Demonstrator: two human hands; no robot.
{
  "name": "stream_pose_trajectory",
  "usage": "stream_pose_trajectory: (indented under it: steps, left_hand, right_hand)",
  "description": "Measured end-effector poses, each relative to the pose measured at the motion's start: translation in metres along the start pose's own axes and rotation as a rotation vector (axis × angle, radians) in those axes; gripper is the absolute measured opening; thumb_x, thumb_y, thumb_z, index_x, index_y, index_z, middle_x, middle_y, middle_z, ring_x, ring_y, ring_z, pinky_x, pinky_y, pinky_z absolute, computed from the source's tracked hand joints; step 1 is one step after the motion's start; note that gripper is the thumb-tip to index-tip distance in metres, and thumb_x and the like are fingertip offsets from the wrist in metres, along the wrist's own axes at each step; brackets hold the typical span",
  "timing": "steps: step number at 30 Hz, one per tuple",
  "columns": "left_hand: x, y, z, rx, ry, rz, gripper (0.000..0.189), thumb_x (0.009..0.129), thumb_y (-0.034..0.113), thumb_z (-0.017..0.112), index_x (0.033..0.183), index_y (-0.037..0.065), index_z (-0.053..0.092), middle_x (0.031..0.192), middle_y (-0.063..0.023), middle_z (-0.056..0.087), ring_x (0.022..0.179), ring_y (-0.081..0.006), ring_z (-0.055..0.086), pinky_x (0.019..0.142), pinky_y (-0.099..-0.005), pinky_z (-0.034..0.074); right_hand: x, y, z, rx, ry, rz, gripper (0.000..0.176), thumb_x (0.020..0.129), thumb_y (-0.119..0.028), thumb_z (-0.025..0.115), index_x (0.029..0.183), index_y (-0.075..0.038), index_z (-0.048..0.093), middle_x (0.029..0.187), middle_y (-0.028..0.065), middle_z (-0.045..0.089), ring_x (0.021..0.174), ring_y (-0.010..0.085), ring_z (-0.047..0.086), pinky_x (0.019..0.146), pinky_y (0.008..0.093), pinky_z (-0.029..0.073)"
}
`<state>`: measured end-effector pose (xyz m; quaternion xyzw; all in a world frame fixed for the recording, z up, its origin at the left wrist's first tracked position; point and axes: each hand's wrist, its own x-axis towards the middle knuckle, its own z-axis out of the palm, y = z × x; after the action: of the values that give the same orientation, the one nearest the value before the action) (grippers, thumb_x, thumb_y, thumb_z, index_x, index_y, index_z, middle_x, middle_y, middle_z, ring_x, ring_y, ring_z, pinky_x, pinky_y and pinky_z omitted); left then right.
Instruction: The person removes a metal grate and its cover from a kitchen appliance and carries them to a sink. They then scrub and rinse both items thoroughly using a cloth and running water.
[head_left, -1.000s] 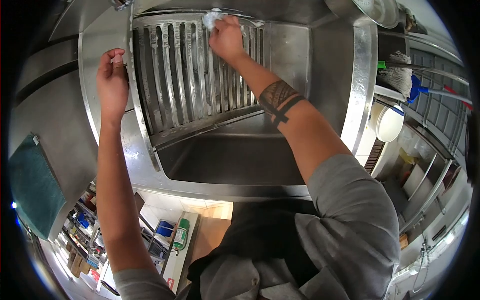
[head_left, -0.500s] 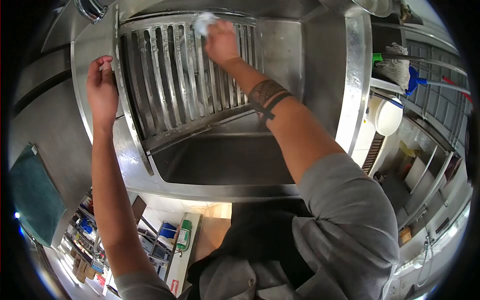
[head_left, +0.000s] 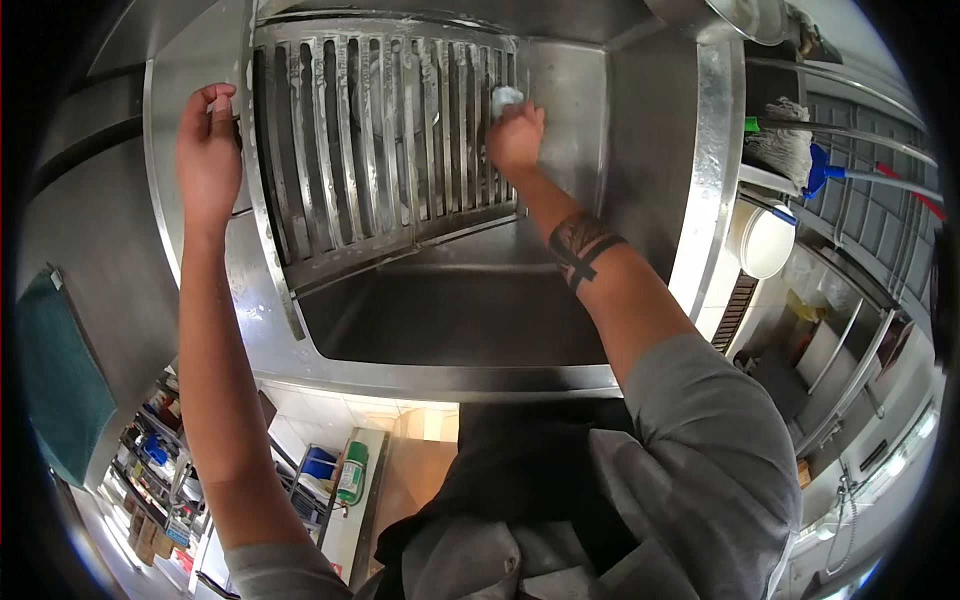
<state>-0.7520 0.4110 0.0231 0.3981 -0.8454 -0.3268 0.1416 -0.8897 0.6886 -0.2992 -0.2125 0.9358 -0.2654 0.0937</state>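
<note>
A slatted metal grille (head_left: pixel 400 130) with whitish foam on its bars lies slanted in the steel sink (head_left: pixel 450 320). My right hand (head_left: pixel 515 138) is closed on a crumpled whitish scrubbing pad (head_left: pixel 507 98), at the grille's right end. My left hand (head_left: pixel 210 150) hovers at the sink's left rim beside the grille, its fingers curled toward the thumb. Whether anything small sits between those fingertips I cannot make out. Under the bars a round shape shows in part.
A green-blue cloth (head_left: pixel 65 380) lies on the steel surface at left. Right of the sink are a mop head (head_left: pixel 782 145), a blue brush head (head_left: pixel 820 172) and a white bucket (head_left: pixel 765 240). A green bottle (head_left: pixel 352 473) stands on a lower shelf.
My right hand has moved right and slightly down with the pad, from the grille's top middle to its right end. My left hand has risen slightly.
</note>
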Motion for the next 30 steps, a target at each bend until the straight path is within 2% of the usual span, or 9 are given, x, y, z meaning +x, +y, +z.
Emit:
stream_pose_trajectory:
  steps: [6, 9, 10, 13, 18, 21, 23, 25, 30]
  left_hand:
    - [0.003, -0.006, -0.001, 0.008, -0.011, 0.074, 0.021, 0.109, 0.021, 0.052, 0.119, 0.007, 0.065, 0.077, 0.0067, 0.051, 0.066, -0.0024, 0.036, 0.058, -0.0217, 0.03]
    - [0.008, -0.012, 0.0, -0.011, -0.003, 0.084, 0.022, 0.109, 0.023, 0.055, 0.119, 0.007, 0.065, 0.075, 0.0069, 0.052, 0.063, -0.0024, 0.037, 0.056, -0.0223, 0.031]
    - [0.006, -0.01, -0.002, 0.001, -0.01, 0.034, 0.022, 0.108, 0.023, 0.056, 0.119, 0.007, 0.065, 0.074, 0.0068, 0.053, 0.061, -0.0024, 0.037, 0.055, -0.0227, 0.031]
    - [0.004, -0.011, 0.002, -0.015, 0.033, 0.034, 0.022, 0.107, 0.025, 0.058, 0.117, 0.007, 0.065, 0.071, 0.0062, 0.052, 0.059, -0.003, 0.039, 0.052, -0.024, 0.032]
    - [0.006, -0.019, 0.002, 0.011, 0.07, 0.104, 0.027, 0.107, 0.029, 0.058, 0.118, 0.006, 0.066, 0.073, 0.0042, 0.056, 0.059, -0.0039, 0.044, 0.054, -0.0239, 0.035]
    - [0.005, -0.016, -0.002, 0.067, 0.025, 0.068, 0.029, 0.106, 0.031, 0.059, 0.118, 0.005, 0.066, 0.073, 0.0031, 0.059, 0.06, -0.0045, 0.046, 0.055, -0.0243, 0.037]
    - [0.004, -0.014, -0.001, 0.088, 0.037, 0.063, 0.029, 0.106, 0.031, 0.059, 0.118, 0.005, 0.066, 0.074, 0.0024, 0.059, 0.059, -0.0053, 0.046, 0.055, -0.0248, 0.037]
    - [0.005, -0.012, -0.001, 0.102, 0.056, 0.061, 0.029, 0.106, 0.03, 0.059, 0.119, 0.004, 0.066, 0.074, 0.0017, 0.06, 0.059, -0.006, 0.046, 0.055, -0.0252, 0.038]
    - [0.006, -0.012, 0.001, -0.016, -0.002, 0.01, 0.027, 0.106, 0.028, 0.058, 0.118, 0.005, 0.065, 0.069, 0.0011, 0.059, 0.058, -0.0081, 0.049, 0.056, -0.028, 0.04]
  right_hand:
    - [0.078, -0.004, 0.021, -0.125, 0.223, -0.194, 0.018, 0.079, -0.018, 0.063, 0.091, -0.008, 0.071, 0.099, 0.0157, 0.071, 0.101, 0.035, 0.064, 0.091, 0.0472, 0.047]
    - [0.007, 0.006, -0.001, -0.268, -0.14, -0.223, 0.026, 0.081, -0.019, 0.061, 0.101, -0.003, 0.068, 0.095, 0.017, 0.072, 0.099, 0.0335, 0.068, 0.094, 0.0477, 0.046]
    - [-0.03, 0.004, -0.013, -0.303, -0.34, -0.206, 0.033, 0.088, -0.02, 0.055, 0.111, 0.0, 0.069, 0.107, 0.0161, 0.072, 0.111, 0.0322, 0.064, 0.102, 0.0454, 0.042]
    - [-0.116, 0.001, -0.039, -0.266, -0.583, -0.207, 0.027, 0.087, -0.021, 0.057, 0.096, -0.006, 0.077, 0.104, 0.0159, 0.072, 0.107, 0.032, 0.066, 0.097, 0.0569, 0.043]
    - [-0.006, -0.009, -0.001, -0.406, -0.644, -0.352, 0.026, 0.087, -0.023, 0.059, 0.094, -0.009, 0.079, 0.107, 0.0167, 0.072, 0.104, 0.0353, 0.066, 0.09, 0.0615, 0.045]
    - [0.053, -0.007, 0.03, -0.261, -0.365, -0.098, 0.03, 0.089, -0.027, 0.057, 0.1, -0.01, 0.079, 0.113, 0.0169, 0.072, 0.111, 0.0366, 0.066, 0.095, 0.0589, 0.045]
    - [0.056, -0.005, 0.016, -0.42, 0.051, -0.415, 0.029, 0.088, -0.032, 0.057, 0.086, -0.01, 0.078, 0.102, 0.0166, 0.073, 0.093, 0.0345, 0.071, 0.08, 0.0529, 0.053]
    - [0.014, -0.012, -0.026, -0.324, -0.628, -0.272, 0.032, 0.09, -0.028, 0.057, 0.107, -0.008, 0.077, 0.123, 0.0203, 0.069, 0.117, 0.034, 0.066, 0.099, 0.0481, 0.05]
    - [-0.097, 0.002, -0.055, -0.126, -0.753, 0.113, 0.029, 0.084, -0.024, 0.064, 0.101, -0.004, 0.076, 0.113, 0.0215, 0.073, 0.105, 0.0389, 0.071, 0.094, 0.0466, 0.057]
